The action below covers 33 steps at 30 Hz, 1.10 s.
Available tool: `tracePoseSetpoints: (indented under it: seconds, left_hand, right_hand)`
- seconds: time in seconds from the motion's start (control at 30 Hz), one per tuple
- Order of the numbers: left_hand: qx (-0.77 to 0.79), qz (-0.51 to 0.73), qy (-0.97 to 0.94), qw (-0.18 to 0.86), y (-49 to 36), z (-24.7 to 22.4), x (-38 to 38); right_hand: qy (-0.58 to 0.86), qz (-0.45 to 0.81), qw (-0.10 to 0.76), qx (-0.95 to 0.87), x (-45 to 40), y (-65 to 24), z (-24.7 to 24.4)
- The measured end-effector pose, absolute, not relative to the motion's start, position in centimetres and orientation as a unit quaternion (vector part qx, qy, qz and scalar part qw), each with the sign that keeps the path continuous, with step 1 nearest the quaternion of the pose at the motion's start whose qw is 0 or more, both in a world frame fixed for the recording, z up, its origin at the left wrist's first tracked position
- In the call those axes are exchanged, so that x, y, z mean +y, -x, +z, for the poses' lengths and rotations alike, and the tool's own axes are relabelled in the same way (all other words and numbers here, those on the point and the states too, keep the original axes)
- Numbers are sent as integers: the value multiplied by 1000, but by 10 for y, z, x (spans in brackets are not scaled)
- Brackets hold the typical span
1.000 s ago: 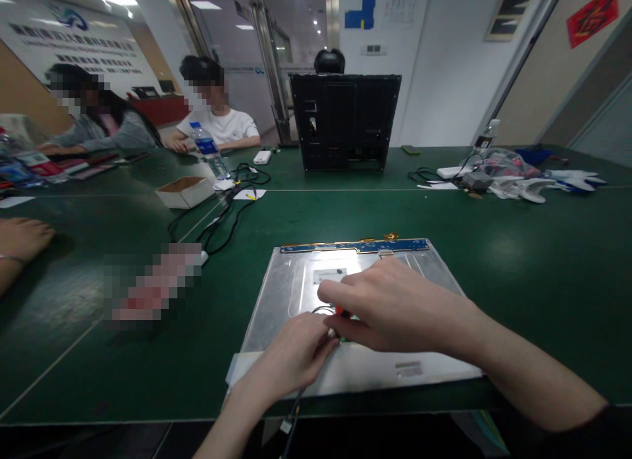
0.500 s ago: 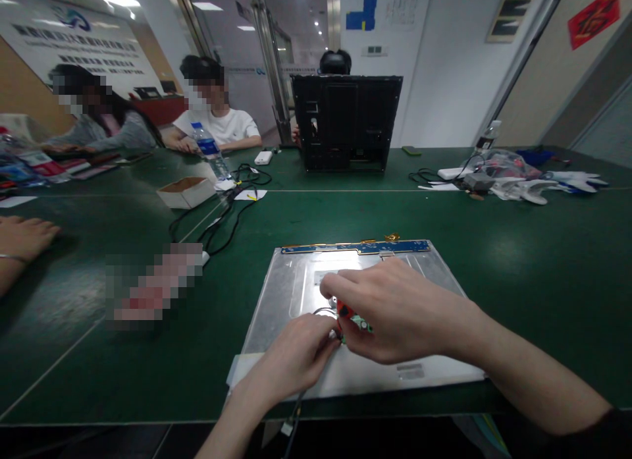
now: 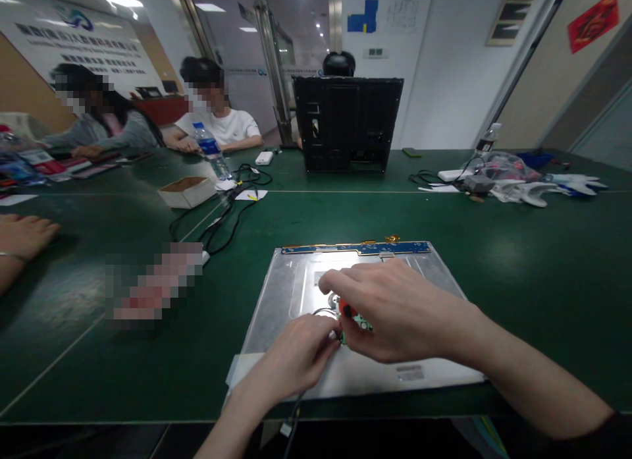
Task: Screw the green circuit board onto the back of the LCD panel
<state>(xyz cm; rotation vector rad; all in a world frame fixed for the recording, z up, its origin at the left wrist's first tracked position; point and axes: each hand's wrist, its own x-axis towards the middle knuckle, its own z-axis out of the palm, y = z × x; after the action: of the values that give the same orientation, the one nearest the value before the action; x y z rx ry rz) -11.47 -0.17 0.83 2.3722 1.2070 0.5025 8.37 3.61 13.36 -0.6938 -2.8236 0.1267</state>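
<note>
A silvery flat panel [image 3: 276,314] lies on the green table, with a blue circuit strip [image 3: 395,247] along its far edge. My right hand [image 3: 385,307] is closed over the panel's middle around a red and black tool [image 3: 345,307], whose lower end is hidden. Just left of it, my left hand [image 3: 301,350] has its fingers pinched at the edge of a small green board [image 3: 364,323]; what lies between the fingertips is too small to tell. A dark cable [image 3: 296,413] hangs over the table's front edge below my left hand.
Another person's hand [image 3: 27,238] rests at the left. An open box [image 3: 186,193], black cables [image 3: 227,225] and a bottle [image 3: 210,146] stand beyond. A black frame [image 3: 348,123] stands upright at the back; gloves [image 3: 523,191] lie back right.
My hands stay at the same spot, with only a very slight shift of the right hand and the red tool. The person at the far left has moved a hand slightly.
</note>
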Motion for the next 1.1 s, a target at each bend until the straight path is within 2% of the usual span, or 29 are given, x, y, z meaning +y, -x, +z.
tracePoseSetpoints:
  seconds: [0.6,0.8,1.1]
  left_hand:
    - [441,161,-858,208,114,11,-2]
    - [445,165,-855,208,114,12,-1]
    - [441,159,-859,205,113,11,-1]
  right_hand:
    - [249,20,86,-964,37,-84,134]
    - [216,60,92,-970,35,-86,136]
    - [220,45,97,-970,36,-85,136]
